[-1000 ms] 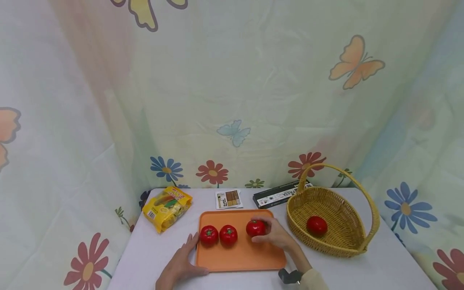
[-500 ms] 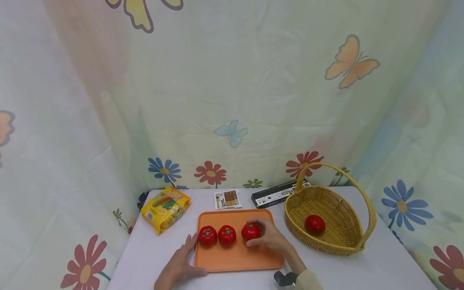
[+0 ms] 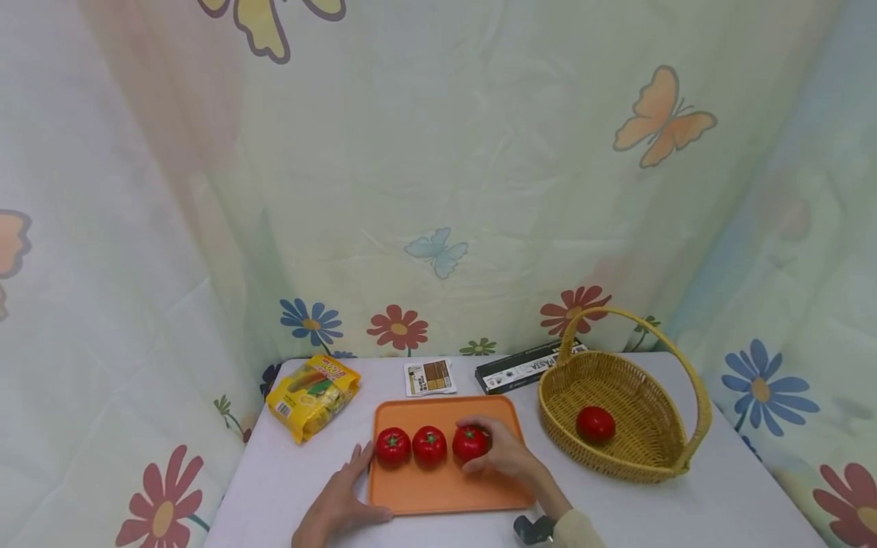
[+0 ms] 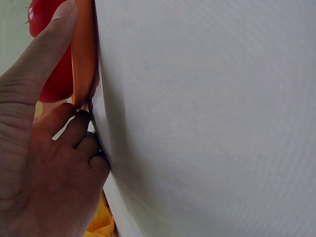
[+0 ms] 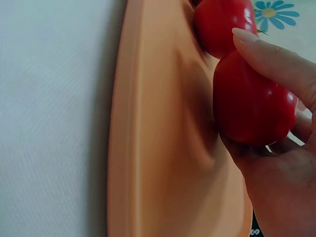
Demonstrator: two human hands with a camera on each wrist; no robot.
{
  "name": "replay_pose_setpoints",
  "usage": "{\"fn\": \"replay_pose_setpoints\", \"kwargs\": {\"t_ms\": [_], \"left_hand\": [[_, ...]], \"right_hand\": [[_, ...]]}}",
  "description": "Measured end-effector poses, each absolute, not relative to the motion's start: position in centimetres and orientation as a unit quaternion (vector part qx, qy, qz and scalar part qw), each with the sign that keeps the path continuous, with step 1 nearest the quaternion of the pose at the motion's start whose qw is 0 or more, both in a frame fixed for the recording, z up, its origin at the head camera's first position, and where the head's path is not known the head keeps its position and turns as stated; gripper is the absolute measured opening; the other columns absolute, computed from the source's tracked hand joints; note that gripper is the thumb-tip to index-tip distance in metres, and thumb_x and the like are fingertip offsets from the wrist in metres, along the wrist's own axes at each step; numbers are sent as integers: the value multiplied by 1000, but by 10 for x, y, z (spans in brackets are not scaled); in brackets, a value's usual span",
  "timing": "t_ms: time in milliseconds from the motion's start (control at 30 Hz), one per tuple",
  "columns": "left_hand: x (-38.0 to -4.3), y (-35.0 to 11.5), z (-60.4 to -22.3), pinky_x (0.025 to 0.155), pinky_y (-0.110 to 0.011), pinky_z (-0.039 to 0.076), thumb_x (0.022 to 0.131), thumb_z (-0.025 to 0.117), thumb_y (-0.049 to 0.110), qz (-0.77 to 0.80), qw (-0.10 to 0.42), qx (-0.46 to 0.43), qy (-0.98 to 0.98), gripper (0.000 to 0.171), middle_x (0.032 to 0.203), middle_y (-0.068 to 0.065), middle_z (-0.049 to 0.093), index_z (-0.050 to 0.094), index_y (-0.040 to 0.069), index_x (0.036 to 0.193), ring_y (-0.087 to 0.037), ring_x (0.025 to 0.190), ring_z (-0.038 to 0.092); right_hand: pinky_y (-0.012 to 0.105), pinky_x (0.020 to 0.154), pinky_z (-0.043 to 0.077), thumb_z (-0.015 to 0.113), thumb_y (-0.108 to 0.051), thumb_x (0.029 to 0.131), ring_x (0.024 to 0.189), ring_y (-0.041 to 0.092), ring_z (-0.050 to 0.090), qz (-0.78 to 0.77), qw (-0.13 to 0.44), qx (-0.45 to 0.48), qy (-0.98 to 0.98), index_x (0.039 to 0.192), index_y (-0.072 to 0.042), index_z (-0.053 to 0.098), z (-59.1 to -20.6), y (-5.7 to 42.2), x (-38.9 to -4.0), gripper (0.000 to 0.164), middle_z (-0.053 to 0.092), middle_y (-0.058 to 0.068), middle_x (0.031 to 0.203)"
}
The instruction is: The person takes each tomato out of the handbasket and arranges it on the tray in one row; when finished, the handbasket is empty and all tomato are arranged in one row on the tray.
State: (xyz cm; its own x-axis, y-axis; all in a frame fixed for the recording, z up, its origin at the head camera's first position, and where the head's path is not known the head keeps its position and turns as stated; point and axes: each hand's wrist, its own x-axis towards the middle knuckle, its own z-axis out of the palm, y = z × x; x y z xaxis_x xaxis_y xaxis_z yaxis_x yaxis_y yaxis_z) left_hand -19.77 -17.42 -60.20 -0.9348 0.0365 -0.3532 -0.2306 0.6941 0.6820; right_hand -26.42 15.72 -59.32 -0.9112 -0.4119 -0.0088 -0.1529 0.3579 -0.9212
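Right hand [image 3: 505, 451] is grasping a red tomato [image 3: 468, 444], thumb on its near side and fingers bending round its far side; whether its base is touching the orange tray [image 3: 479, 495] below, I am not managing to tell. Just left of that hand's catch, a middle tomato [image 3: 429, 447] is sitting on the tray, and a left-end tomato [image 3: 393, 447] is resting just beside it, close to the left hand's fingertips. Left hand [image 3: 345, 495] is lying unclenched at the tray's corner, thumb reaching along the near edge, fingers against the side edge, probably bracing it. (A fourth tomato [image 3: 595, 424] is lying in the wicker basket [image 3: 582, 458], off to the right hand's right.) For good handling, I am favouring a light, even pinch: the skin is looking slick, and a round body is likely rolling if the fingers are loosening before the base is bearing. Left hand should be pressing gently, avoiding tipping.
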Motion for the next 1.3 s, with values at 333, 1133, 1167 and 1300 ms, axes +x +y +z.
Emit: {"fn": "replay_pose_setpoints", "kwargs": {"t_ms": [333, 1133, 1167, 1300], "left_hand": [[-198, -174, -602, 119, -82, 28, 63, 104, 43, 391, 177, -57, 901, 127, 175, -23, 28, 37, 22, 170, -61, 156, 22], [-196, -175, -598, 119, -81, 30, 66, 104, 39, 396, 172, -37, 901, 125, 175, -24, 27, 36, 22, 170, -61, 157, 22], [-196, -175, -598, 119, -81, 30, 66, 104, 39, 397, 173, -37, 901, 125, 175, -24, 27, 36, 22, 170, -61, 157, 22], [-196, -175, -598, 119, -81, 31, 66, 104, 40, 395, 171, -37, 902, 125, 175, -24, 27, 37, 22, 170, -61, 156, 22]], "right_hand": [[69, 114, 50, 102, -12, 73, 131, 40, 58, -492, 106, -165, 848, 134, -12, 71, -593, 151, -265, 68, 67, 11, 136], [72, 116, 46, 99, -5, 75, 138, 45, 55, -482, 96, -174, 854, 145, -12, 65, -593, 144, -267, 78, 65, 13, 144], [72, 116, 46, 99, -5, 75, 139, 45, 55, -481, 97, -176, 853, 145, -12, 65, -593, 144, -267, 78, 65, 13, 144], [72, 116, 45, 99, -5, 75, 139, 45, 54, -480, 98, -186, 852, 146, -13, 64, -594, 146, -267, 79, 65, 13, 145]]}}
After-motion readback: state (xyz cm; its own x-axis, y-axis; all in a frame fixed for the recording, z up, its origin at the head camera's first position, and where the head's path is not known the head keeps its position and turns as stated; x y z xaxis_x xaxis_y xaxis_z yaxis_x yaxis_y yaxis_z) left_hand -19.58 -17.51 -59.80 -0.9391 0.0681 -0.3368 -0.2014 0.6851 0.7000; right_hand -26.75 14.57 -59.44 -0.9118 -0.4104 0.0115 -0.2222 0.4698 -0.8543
